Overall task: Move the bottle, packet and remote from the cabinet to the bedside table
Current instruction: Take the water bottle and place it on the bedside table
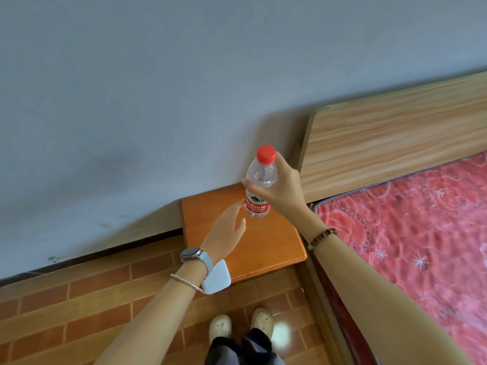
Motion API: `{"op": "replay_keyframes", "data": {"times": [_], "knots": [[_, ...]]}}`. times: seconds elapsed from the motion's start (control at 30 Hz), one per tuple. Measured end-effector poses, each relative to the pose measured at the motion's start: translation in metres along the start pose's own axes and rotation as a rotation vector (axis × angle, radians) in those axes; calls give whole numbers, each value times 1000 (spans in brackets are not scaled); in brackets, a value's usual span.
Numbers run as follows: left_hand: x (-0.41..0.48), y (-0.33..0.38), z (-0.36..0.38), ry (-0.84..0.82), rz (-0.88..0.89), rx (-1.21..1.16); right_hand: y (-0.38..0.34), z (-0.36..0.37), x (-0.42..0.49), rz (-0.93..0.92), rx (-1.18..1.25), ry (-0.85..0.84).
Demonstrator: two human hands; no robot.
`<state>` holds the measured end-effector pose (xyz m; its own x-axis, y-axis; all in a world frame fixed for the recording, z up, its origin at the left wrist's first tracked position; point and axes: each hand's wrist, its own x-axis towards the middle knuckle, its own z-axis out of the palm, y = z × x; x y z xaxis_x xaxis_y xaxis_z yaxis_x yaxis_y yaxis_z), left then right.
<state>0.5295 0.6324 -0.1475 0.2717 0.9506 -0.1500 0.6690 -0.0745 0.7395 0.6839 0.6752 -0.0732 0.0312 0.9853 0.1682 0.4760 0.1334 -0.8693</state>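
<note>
A bedroom in a home. A wooden headboard (395,138) stands against a plain pale wall (158,101), with a red flower-patterned mattress (421,233) and a small orange bedside table (263,246) on a brick-patterned floor (79,299).

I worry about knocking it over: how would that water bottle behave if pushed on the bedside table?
The water bottle is tall and narrow, so a push near its red cap would probably tip it. Round-bodied, it would likely roll once down. Its clear plastic may flex where the right hand grips it.
</note>
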Motion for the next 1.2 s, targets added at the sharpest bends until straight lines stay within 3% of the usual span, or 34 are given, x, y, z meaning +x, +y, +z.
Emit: {"op": "replay_keyframes", "data": {"times": [0.2, 0.7, 1.2], "knots": [[58, -38, 27, -27, -43, -22, 70, 26, 40, 44, -24, -66], [177, -160, 163, -139, 125, -100, 285, 78, 70, 38, -113, -8], [194, -202, 203, -148, 182, -107, 337, 111, 77, -25, -98, 41]]}}
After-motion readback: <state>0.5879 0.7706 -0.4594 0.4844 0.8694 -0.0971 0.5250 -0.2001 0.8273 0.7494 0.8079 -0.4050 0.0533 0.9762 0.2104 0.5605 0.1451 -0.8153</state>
